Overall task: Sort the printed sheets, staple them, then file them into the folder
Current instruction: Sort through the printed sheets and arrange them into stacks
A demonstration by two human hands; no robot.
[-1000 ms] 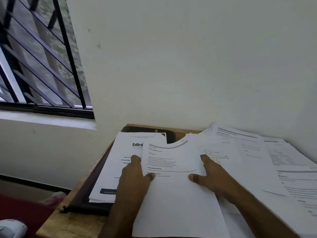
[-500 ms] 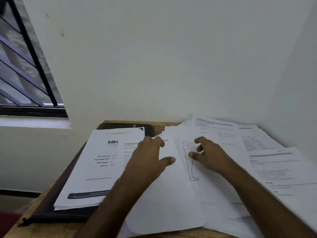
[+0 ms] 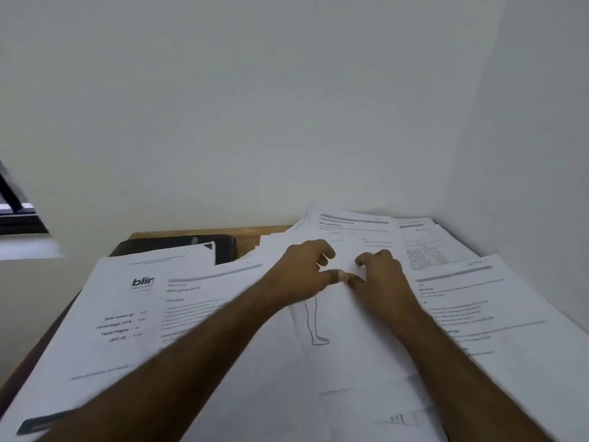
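White printed sheets (image 3: 471,314) everywhere, fanned loosely over the wooden worktop (image 3: 255,235) from about 8 o'clock round to 3 o'clock. Dead centre, both hands meeting over one page, the sheet with the outlined figure (image 3: 322,352), its long axis running roughly from 12 to 6 o'clock, tilted a little toward 11. Left hand (image 3: 301,272) just at 9 o'clock of the right hand (image 3: 381,275), thumb tips touching or nearly so, fingers of both curled down onto the paper; whether pinching the sheet's top edge or merely pressing on it, impossible to tell through the blur. Neither hand clearly nearer: the page directly beneath both. Dark folder (image 3: 178,245) away at 10 o'clock, mostly buried under a cover sheet (image 3: 127,301) with bold lettering. No stapler visible. Judging by the spread, still sorting; probably a lift or slide of this page next, toward a pile.
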